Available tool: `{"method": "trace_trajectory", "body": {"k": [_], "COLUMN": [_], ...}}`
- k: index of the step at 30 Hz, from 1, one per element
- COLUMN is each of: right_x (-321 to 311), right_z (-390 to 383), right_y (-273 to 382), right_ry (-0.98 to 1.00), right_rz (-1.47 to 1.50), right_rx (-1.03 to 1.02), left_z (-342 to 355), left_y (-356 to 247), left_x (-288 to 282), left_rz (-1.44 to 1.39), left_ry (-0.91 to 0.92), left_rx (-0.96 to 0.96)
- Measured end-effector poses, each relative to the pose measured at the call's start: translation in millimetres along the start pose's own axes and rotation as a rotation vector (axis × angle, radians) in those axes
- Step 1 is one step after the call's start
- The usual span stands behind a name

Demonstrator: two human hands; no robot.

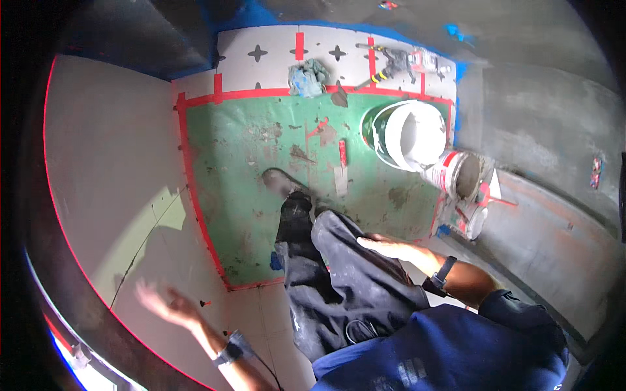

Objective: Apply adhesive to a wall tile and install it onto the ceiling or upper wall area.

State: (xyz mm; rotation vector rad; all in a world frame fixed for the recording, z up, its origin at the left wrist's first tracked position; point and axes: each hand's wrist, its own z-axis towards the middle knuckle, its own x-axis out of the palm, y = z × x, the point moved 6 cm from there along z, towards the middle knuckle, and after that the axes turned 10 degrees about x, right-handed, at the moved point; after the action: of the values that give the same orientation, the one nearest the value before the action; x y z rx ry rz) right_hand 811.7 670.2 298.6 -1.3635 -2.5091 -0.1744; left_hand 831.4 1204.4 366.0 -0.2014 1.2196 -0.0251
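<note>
My left hand (168,305) is raised beside the pale tiled wall (98,150), slightly blurred, with its fingers apart and nothing in it. Whether it touches the tiles I cannot tell. Flat on the dark trousers (349,260), near my right knee, lies my right hand (385,247), its fingers stretched out and holding nothing. Ahead of my feet a putty knife with a red handle (342,154) lies on the green floor sheet (241,150).
Red tape edges the sheet. A large white bucket (393,133), a mortar-smeared bucket (450,173) and a smaller container (475,221) stand along the right side. A power tool (417,62) and a crumpled bluish cloth or bag (308,79) lie at the far end.
</note>
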Motion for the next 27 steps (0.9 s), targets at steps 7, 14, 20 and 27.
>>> {"method": "trace_trajectory", "body": {"k": [7, 14, 20, 27], "right_x": [-3.7, 55.1, 96.2, 99.4], "right_z": [55.0, 121.6, 112.3, 106.4], "right_y": [-157.3, -268.3, -279.6, -234.5], "right_ry": [-0.153, -0.148, -0.114, -0.214], "right_rz": [-0.157, -0.172, -0.254, -0.343], "right_rx": [0.084, -0.092, -0.005, 0.062], "left_z": [-200.1, -256.9, -296.9, -347.2], "left_y": [-105.4, -201.5, -171.0, -183.5], "left_x": [162.5, 167.1, 130.8, 153.3], "left_rz": [-0.491, -1.054, -0.701, -0.661], "left_ry": [1.091, 1.421, 1.774, 1.939], "left_rx": [-0.383, -0.826, -0.417, -0.482]}}
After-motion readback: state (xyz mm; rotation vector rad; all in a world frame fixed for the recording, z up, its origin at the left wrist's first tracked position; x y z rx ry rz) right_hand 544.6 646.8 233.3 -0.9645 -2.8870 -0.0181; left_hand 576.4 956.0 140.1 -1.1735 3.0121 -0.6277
